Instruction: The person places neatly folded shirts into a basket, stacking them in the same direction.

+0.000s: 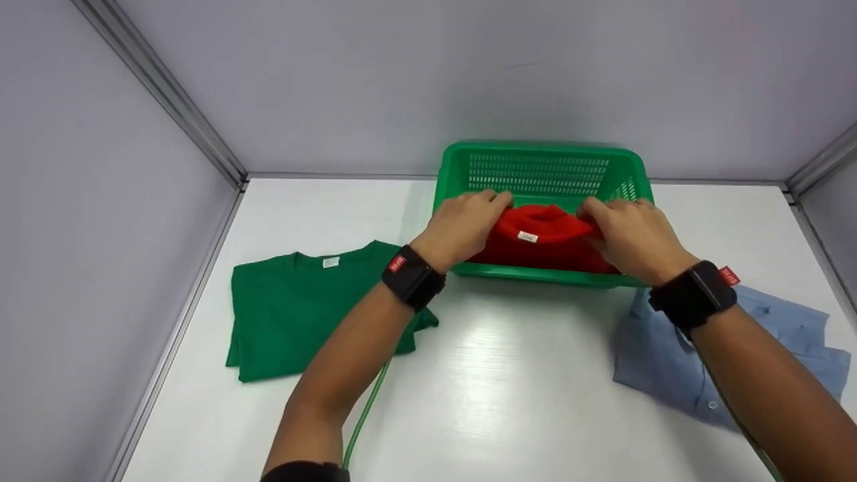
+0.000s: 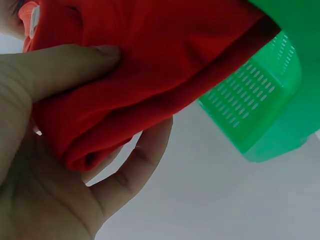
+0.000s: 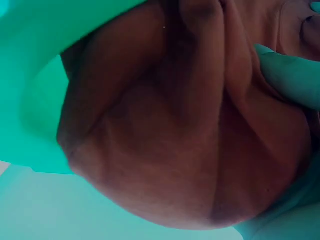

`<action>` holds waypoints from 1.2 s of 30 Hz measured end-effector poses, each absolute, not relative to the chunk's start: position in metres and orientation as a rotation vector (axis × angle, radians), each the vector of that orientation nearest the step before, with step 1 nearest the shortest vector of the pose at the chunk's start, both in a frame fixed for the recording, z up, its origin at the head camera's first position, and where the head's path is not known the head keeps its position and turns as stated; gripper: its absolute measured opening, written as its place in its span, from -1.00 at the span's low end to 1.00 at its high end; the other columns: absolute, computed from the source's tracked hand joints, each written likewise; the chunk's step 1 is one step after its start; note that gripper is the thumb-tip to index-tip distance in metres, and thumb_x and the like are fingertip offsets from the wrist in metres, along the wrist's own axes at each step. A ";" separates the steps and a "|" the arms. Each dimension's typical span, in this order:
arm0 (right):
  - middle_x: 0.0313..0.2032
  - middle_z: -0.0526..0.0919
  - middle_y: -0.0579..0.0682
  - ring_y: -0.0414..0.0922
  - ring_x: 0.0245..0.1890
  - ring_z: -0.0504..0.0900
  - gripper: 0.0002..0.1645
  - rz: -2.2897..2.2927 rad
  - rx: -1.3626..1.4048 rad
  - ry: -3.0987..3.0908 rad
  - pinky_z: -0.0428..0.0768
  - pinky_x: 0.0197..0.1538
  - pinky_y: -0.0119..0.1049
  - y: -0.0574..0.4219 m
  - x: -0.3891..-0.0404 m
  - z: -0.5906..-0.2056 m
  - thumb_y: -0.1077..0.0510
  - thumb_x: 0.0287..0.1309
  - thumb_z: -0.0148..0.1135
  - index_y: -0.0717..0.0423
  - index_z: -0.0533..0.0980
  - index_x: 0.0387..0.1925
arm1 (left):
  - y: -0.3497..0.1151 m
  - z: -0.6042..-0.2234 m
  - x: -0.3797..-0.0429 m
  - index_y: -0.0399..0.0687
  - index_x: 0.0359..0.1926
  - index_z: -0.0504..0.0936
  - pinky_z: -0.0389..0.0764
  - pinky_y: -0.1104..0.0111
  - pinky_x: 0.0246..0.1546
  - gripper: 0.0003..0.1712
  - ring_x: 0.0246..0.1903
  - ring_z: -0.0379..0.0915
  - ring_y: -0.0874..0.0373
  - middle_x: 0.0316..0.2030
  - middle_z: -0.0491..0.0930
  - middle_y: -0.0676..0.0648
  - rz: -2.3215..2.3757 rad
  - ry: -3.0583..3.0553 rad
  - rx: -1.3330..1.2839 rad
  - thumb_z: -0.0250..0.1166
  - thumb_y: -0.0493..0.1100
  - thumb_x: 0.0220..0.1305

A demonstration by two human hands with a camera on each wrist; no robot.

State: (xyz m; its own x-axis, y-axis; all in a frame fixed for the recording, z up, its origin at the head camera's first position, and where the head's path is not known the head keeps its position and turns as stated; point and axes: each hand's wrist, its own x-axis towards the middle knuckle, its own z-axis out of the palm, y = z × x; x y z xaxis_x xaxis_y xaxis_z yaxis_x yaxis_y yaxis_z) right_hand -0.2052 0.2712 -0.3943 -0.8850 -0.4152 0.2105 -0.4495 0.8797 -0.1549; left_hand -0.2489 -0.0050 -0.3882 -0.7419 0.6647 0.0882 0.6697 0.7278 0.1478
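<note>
A folded red shirt (image 1: 543, 253) with a small white label at its collar hangs between both hands, partly inside the green plastic basket (image 1: 539, 171). My left hand (image 1: 466, 224) grips its left side; in the left wrist view the thumb lies over the red cloth (image 2: 150, 65) and the fingers curl beneath the rolled edge. On the opposite side my right hand (image 1: 633, 235) pinches the shirt near the collar. The right wrist view shows the draped cloth (image 3: 165, 145), tinted brownish, with a thumb pressed on it. The shirt's lower part is hidden behind the basket's front rim.
A folded green T-shirt (image 1: 288, 321) lies on the white table (image 1: 482, 402) at the left, partly under my left forearm. A folded light blue button shirt (image 1: 669, 365) is at the right, beneath my right forearm. Walls enclose the back and sides; the basket stands close to the back wall.
</note>
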 end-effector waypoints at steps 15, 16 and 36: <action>-0.06 0.76 0.32 0.26 -0.12 0.74 -0.54 0.317 0.616 -3.004 0.68 0.03 0.25 0.270 -0.225 -0.404 0.27 0.22 0.46 0.16 0.52 0.12 | -0.013 -0.407 -0.256 -0.05 0.38 0.49 0.68 0.20 0.22 -0.59 0.20 0.59 -0.01 0.19 0.62 -0.14 -0.298 -2.877 -1.020 0.16 -0.21 0.60; -0.05 0.76 0.32 0.26 -0.11 0.73 -0.54 0.317 0.614 -3.011 0.67 0.04 0.26 0.269 -0.226 -0.405 0.27 0.23 0.46 0.16 0.52 0.13 | -0.013 -0.410 -0.257 -0.05 0.38 0.48 0.68 0.19 0.22 -0.59 0.20 0.59 -0.01 0.20 0.62 -0.15 -0.303 -2.885 -1.019 0.15 -0.21 0.60; 0.59 0.20 0.36 0.40 0.61 0.08 -0.06 0.216 0.557 -3.164 0.04 0.53 0.53 0.274 -0.232 -0.403 0.16 0.32 0.41 0.25 0.18 0.60 | -0.019 -0.411 -0.261 -0.02 0.65 0.11 0.24 -0.09 0.59 -0.19 0.61 0.08 -0.23 0.65 0.09 -0.21 -0.340 -3.036 -0.913 0.25 -0.07 0.55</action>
